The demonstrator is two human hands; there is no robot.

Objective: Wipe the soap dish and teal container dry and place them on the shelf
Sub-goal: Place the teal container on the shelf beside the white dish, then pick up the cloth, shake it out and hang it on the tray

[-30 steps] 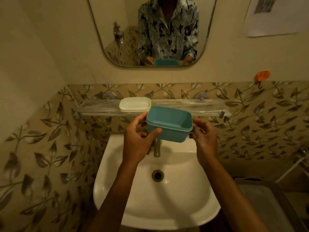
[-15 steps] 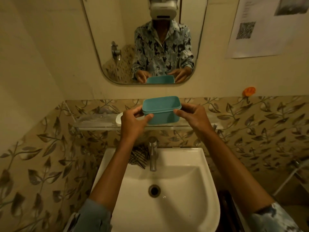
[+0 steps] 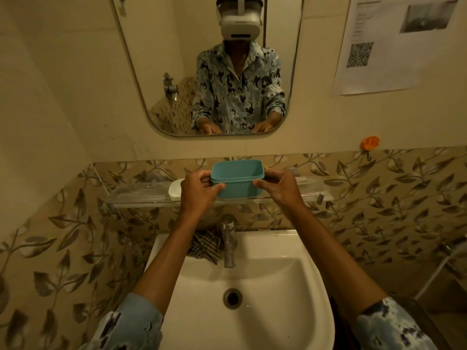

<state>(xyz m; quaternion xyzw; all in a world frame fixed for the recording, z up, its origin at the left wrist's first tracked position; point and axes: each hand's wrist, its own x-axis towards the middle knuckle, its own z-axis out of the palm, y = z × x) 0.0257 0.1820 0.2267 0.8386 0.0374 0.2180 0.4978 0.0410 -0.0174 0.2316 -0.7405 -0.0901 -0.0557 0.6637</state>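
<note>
The teal container (image 3: 237, 181) has gone up from over the sink (image 3: 316, 286) to the middle of the shelf (image 3: 141, 198). It looks set down beside the white soap dish (image 3: 174, 189). The left hand (image 3: 198, 192) and right hand (image 3: 280, 190) pinch its ends with curled fingers (image 3: 217, 189). I think only letting go is left.

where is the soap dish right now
In the head view, the soap dish sits on the glass shelf, left of the teal container and partly behind the left hand.

We wore pale-blue shirt (image 3: 237, 92), dark blotchy print; left sleeve (image 3: 126, 324) at 7 o'clock, right sleeve (image 3: 394, 327) at 5. White headset (image 3: 240, 24) mirrored at 12.
</note>
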